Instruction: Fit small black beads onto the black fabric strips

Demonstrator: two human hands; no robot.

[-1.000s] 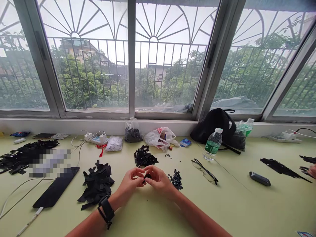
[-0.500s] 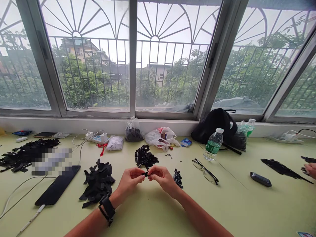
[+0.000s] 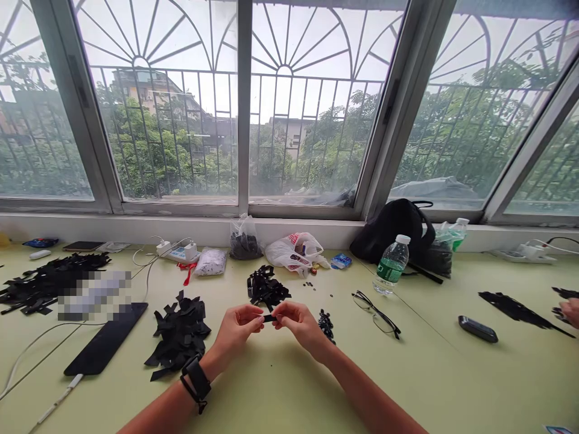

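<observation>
A short black strip [image 3: 269, 318] is stretched between my two hands, above the pale green table [image 3: 280, 392]. My left hand [image 3: 239, 328] pinches its left end, and my right hand [image 3: 296, 325] pinches its right end. Just beyond my fingers lies a pile of black strips [image 3: 266, 288]. Beside my right hand is a heap of small dark round pieces [image 3: 325, 325], partly behind the hand. To the left of my left wrist, which wears a black watch [image 3: 198, 378], spreads a larger pile of black strips [image 3: 180, 334].
Eyeglasses [image 3: 375, 313] and a water bottle [image 3: 392, 265] stand to the right, near a black bag [image 3: 389, 232]. A phone [image 3: 106, 340] with a white cable lies left. Plastic bags [image 3: 296, 252] line the windowsill. Another person's hand [image 3: 570, 312] shows at the right edge.
My hands have drawn slightly apart, so more of the black strip shows between my fingertips. The other person's hand at the right edge has shifted slightly.
</observation>
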